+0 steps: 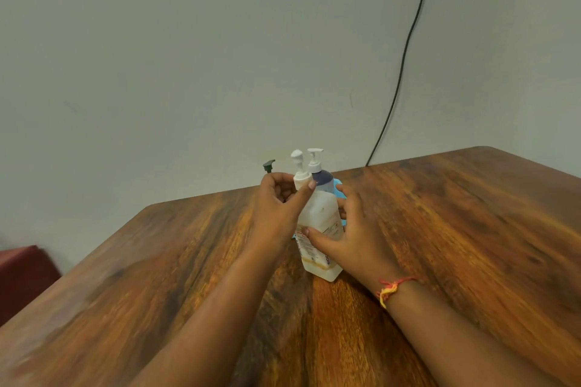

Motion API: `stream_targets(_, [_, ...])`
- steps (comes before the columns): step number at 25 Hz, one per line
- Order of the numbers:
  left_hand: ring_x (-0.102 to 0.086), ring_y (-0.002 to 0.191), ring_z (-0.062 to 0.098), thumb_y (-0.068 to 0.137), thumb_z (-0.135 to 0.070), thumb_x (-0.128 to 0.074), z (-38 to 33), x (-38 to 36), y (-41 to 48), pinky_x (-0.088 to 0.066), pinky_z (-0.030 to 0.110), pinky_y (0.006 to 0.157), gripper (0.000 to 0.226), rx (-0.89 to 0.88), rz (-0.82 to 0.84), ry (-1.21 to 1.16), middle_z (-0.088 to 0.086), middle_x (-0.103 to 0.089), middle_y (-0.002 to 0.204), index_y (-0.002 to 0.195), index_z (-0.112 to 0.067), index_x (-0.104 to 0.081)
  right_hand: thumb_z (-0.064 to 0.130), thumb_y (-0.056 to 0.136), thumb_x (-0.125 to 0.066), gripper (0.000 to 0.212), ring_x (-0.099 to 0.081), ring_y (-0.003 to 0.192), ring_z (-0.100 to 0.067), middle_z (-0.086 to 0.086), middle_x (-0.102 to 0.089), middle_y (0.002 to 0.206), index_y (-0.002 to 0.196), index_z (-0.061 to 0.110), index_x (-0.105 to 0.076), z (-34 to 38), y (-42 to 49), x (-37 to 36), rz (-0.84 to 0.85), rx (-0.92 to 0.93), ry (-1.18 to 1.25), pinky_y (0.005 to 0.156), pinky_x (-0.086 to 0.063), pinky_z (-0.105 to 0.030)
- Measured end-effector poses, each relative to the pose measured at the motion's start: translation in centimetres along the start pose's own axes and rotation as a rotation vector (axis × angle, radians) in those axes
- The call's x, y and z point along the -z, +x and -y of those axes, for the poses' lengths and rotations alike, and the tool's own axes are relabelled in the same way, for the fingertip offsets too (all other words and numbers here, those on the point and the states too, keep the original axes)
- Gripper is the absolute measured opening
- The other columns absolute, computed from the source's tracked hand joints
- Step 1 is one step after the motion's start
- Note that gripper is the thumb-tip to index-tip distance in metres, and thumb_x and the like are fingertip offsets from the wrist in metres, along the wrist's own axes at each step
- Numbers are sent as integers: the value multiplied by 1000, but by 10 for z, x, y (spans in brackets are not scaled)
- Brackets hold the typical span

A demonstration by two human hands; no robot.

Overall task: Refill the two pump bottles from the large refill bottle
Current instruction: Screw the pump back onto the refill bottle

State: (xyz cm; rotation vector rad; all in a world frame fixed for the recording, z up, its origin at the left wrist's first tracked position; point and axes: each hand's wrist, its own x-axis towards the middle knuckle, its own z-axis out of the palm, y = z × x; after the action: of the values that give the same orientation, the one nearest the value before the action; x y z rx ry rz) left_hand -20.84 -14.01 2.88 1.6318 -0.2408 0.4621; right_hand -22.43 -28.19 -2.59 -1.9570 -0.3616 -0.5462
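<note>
A translucent white square-sided plastic pump bottle [319, 229] stands on the brown wood-grain table [440, 229], near its far edge. The left hand [279, 201] curls its fingers around the bottle's white pump collar, forefinger laid across the neck. The right hand [352, 239] clasps the body, thumb on the label. Just behind stands a dark blue pump bottle [323, 181]; a dark green pump head [268, 165] shows past the left hand. A black cable [405, 56] runs down the pale grey wall [188, 56].

Glossy wood-grain table [440, 229]; translucent plastic bottle [320, 217].
</note>
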Motion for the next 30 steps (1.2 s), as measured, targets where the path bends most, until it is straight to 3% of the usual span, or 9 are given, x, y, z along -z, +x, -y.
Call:
stream_targets(4, [-71, 103, 16, 84, -33, -80, 5, -1, 0, -62, 44, 89, 31, -13, 51, 9, -3, -73, 108, 111, -29, -66, 51, 79, -79, 90, -51, 90, 17, 24, -48, 115, 147, 33, -22, 1, -1, 0, 2, 4, -6, 62, -43, 1])
stream_targets(9, [-66, 114, 20, 90, -42, -71, 7, 4, 0, -59, 51, 94, 31, -18, 132, 4, -2, -66, 122, 120, -34, -69, 54, 76, -80, 83, -51, 95, 17, 20, -50, 119, 140, 35, -30, 0, -2, -1, -18, 21, 1, 68, -45, -1])
stream_targets(11, [-66, 116, 20, 92, -42, -68, 11, 9, 2, -60, 45, 94, 39, -43, 172, -8, -3, -65, 125, 131, -38, -63, 56, 76, -80, 77, -49, 94, 21, 21, -51, 117, 135, 36, -34, 0, -2, -2, -25, 21, -13, 66, -45, -2])
stream_targets(13, [-68, 114, 17, 100, -26, -61, 13, 14, 3, -61, 36, 91, 36, -35, 197, -34, -6, -72, 119, 135, -35, -59, 57, 75, -79, 76, -50, 94, 18, 20, -52, 116, 132, 36, -35, -1, -1, -4, -42, 22, -19, 67, -47, -5])
stream_targets(19, [-67, 93, -9, 107, -27, -45, -2, 11, -6, -52, 9, 72, 27, -17, 246, 37, -16, -73, 106, 118, -31, -69, 54, 76, -80, 70, -56, 96, 7, 18, -55, 118, 128, 39, -34, -2, -1, -8, -50, 41, -40, 70, -50, -11])
stream_targets(22, [-69, 105, 5, 102, -37, -56, -4, 3, -6, -57, 17, 76, 19, -62, 233, 75, -11, -72, 113, 117, -36, -68, 50, 76, -81, 69, -56, 95, 16, 24, -55, 111, 126, 40, -36, -1, -2, -7, -43, 43, -9, 69, -52, -10])
stream_targets(26, [-61, 118, 7, 93, -35, -71, 9, 9, -1, -58, 31, 94, 53, -84, 95, 36, -10, -62, 125, 141, -34, -50, 53, 75, -81, 69, -52, 95, 22, 30, -51, 108, 124, 43, -33, 1, -2, -8, -41, 40, -9, 69, -49, -6])
stream_targets(28, [-66, 116, 14, 95, -28, -69, 10, 12, 0, -58, 44, 98, 39, -50, 119, -29, -5, -70, 122, 133, -26, -61, 55, 74, -80, 70, -55, 96, 15, 23, -53, 110, 125, 41, -35, -1, -1, -8, -61, 47, -12, 69, -52, -10])
stream_targets(30, [-70, 110, 12, 100, -22, -61, 9, 13, 1, -58, 44, 98, 25, -47, 150, -10, -6, -74, 118, 124, -23, -68, 53, 74, -81, 70, -55, 94, 13, 21, -54, 110, 126, 38, -36, -3, -1, -7, -74, 53, -24, 69, -52, -11])
